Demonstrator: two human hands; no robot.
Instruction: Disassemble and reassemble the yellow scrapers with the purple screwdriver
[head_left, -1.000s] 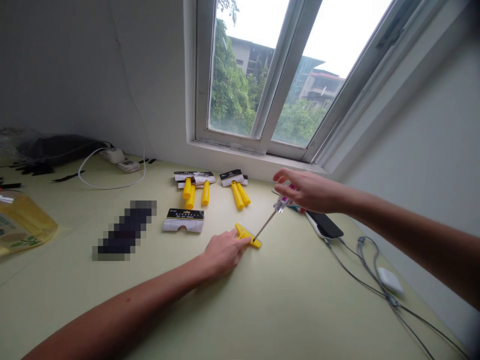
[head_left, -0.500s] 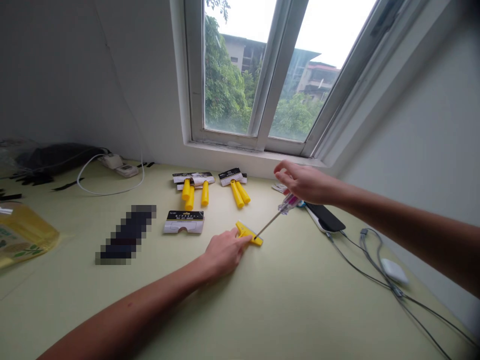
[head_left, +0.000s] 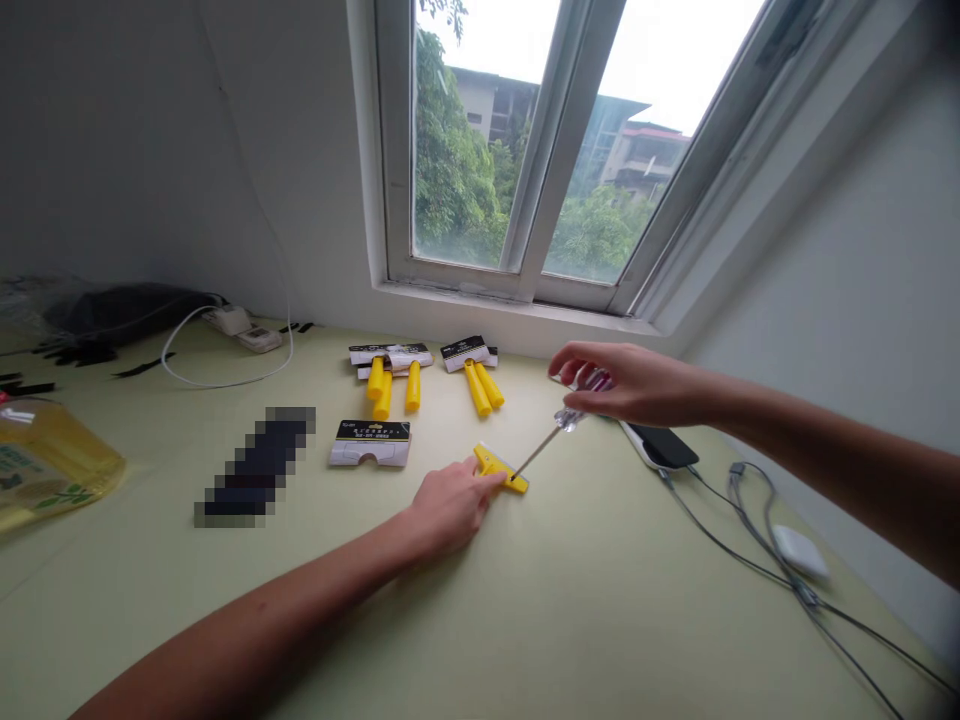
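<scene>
My left hand (head_left: 451, 502) presses a small yellow scraper (head_left: 489, 460) against the table, its fingers closed round the handle, which is mostly hidden. My right hand (head_left: 637, 382) has its fingers curled around the clear, purple-tinted handle of a screwdriver (head_left: 538, 452). The shaft slants down to the left, and its tip meets a dark screw spot on the scraper's head. A black-and-white cardboard package header (head_left: 370, 445) lies left of the scraper.
Yellow-handled scrapers with card headers (head_left: 382, 385) lie near the window wall, beside another pair (head_left: 482, 385). At right are a phone (head_left: 660, 446), grey cables (head_left: 750, 560) and a white case (head_left: 801, 552). A yellow liquid pouch (head_left: 60, 465) and a pixelated dark patch (head_left: 259, 465) are at left.
My right hand has come down over the screwdriver handle, and its fingers have curled further around it. The scraper and my left hand stay in place; the view has shifted slightly.
</scene>
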